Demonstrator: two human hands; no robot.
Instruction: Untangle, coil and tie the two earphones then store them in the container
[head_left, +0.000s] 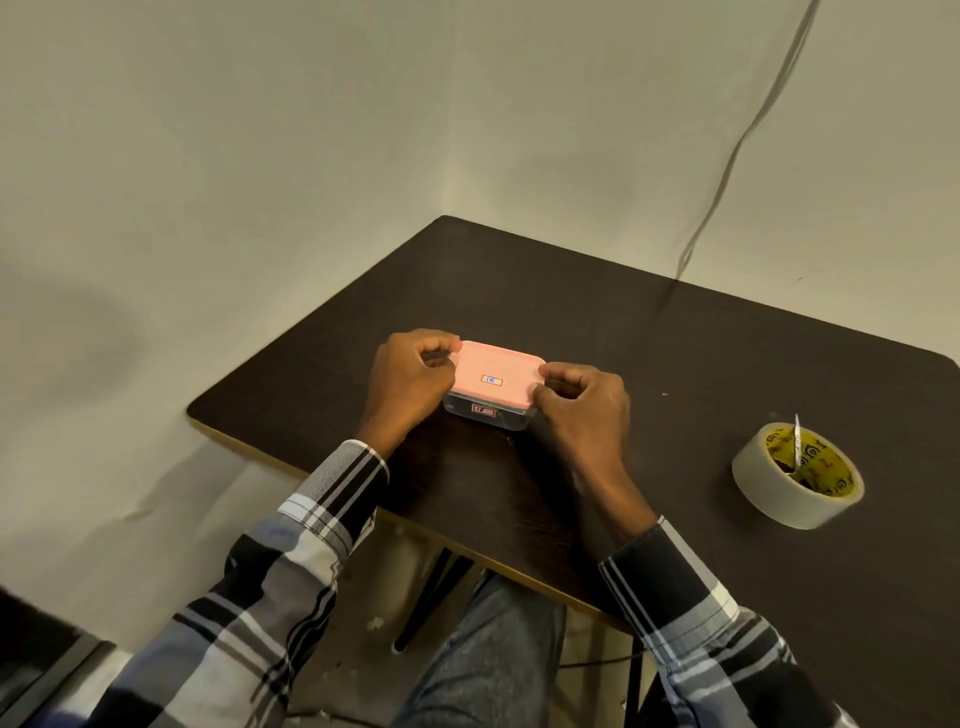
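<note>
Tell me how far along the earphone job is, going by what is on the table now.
Done: cannot tell; no earphones lie on the table, and the container's contents are not visible. In hand: left hand and right hand each grip an end of the pink lid, which sits on the container. Left: unclear whether the lid is being opened or closed. A tape roll sits to the right.

Dim, warm indoor light, soft shadow on the wall (78, 332) at left, wide-angle bending at edges, slight blur on the sleeves (270, 597), no glare.
</note>
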